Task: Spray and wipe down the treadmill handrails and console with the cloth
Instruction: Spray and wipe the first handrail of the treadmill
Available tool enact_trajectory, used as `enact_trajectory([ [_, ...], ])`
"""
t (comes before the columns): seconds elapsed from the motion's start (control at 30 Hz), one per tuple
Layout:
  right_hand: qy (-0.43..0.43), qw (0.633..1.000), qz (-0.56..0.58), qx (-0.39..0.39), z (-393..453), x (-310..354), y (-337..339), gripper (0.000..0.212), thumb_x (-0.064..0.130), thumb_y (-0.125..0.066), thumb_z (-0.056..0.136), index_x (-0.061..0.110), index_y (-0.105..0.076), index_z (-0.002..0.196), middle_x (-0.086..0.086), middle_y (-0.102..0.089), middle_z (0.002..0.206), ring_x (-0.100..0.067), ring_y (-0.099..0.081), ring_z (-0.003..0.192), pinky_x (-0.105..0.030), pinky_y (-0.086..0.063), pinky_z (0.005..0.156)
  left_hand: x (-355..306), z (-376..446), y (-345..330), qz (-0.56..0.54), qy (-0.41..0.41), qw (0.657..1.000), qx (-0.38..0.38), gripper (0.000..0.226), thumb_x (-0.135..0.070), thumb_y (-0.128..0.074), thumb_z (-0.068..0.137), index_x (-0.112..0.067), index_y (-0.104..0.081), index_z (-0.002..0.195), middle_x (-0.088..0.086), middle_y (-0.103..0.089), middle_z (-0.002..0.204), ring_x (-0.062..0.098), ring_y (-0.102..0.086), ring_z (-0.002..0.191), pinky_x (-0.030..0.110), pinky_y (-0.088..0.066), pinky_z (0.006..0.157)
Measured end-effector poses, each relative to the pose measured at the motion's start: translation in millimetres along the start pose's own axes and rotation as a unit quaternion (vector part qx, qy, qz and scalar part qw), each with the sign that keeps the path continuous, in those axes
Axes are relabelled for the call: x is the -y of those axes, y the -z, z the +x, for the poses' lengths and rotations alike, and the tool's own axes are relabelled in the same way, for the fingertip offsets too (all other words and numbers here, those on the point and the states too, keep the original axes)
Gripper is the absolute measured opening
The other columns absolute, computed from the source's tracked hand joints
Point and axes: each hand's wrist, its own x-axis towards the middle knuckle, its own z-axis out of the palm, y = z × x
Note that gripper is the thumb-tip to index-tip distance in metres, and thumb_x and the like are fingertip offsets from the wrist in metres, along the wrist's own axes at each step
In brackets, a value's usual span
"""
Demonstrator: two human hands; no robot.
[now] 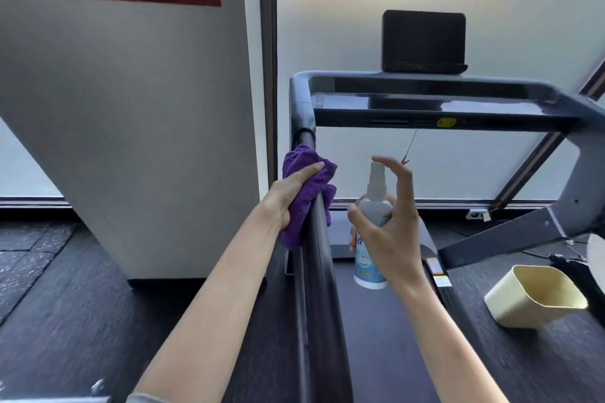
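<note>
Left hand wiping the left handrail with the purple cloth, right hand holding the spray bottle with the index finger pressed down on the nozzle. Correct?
Not quite. The head view shows the right hand holding the spray bottle with its index finger raised clear of the nozzle. The left hand, purple cloth and left handrail are as stated.

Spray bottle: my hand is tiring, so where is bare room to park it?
The dark treadmill belt lies bare between the black left handrail and the cream plastic bin. The far right is crowded with cables.

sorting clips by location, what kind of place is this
Probably a gym or fitness room: a grey treadmill frame with a dark console, a black handrail being wiped with a purple cloth, and dark rubber-like flooring.
</note>
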Motion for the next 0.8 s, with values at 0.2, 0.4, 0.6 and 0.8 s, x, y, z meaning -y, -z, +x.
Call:
enact_trajectory([
  [0.2, 0.025, 1.0, 0.002, 0.001, -23.5, 0.6, 4.5, 0.066, -0.011, -0.064, 0.079, 0.036, -0.04, 0.118, -0.009, -0.057, 0.07, -0.032, -0.055, 0.042, -0.048, -0.051, 0.042, 40.9, -61.7, -2.3, -0.002, -0.006, 1.0, -0.013, 0.053, -0.032, -0.087, 0.066, -0.001, -0.071, 0.106, 0.019, -0.073, 0.097, 0.03, -0.069, 0.075, 0.046, -0.059, 0.08],
  [0.4, 0.037, 0.999, 0.002, 0.022, -43.3, -2.9, 8.4, 0.065, -0.011, -0.065, 0.078, 0.029, -0.04, 0.122, 0.004, -0.06, 0.072, -0.026, -0.054, 0.049, -0.039, -0.053, 0.048, 71.6, -117.0, -4.2, -0.01, -0.006, 1.0, -0.013, 0.04, -0.028, -0.083, 0.071, -0.004, -0.073, 0.101, 0.019, -0.074, 0.093, 0.033, -0.07, 0.082, 0.047, -0.057, 0.085],
  [0.6, 0.041, 0.999, 0.0, 0.031, -60.0, 1.4, 19.9, 0.067, -0.013, -0.064, 0.077, 0.033, -0.04, 0.12, -0.008, -0.056, 0.066, -0.035, -0.053, 0.049, -0.045, -0.051, 0.046, 80.8, -143.9, -7.6, 0.012, -0.011, 1.0, -0.025, 0.041, -0.028, -0.084, 0.07, -0.002, -0.073, 0.101, 0.021, -0.073, 0.097, 0.033, -0.069, 0.084, 0.048, -0.056, 0.088],
  [0.8, 0.032, 0.998, -0.001, 0.051, -84.7, 5.6, 30.3, 0.067, -0.012, -0.063, 0.077, 0.035, -0.041, 0.12, -0.015, -0.056, 0.066, -0.037, -0.053, 0.045, -0.05, -0.05, 0.043, 99.5, -169.4, -7.1, 0.025, -0.025, 0.999, -0.029, 0.038, -0.023, -0.085, 0.069, -0.001, -0.074, 0.098, 0.023, -0.073, 0.097, 0.032, -0.068, 0.08, 0.05, -0.056, 0.089],
])
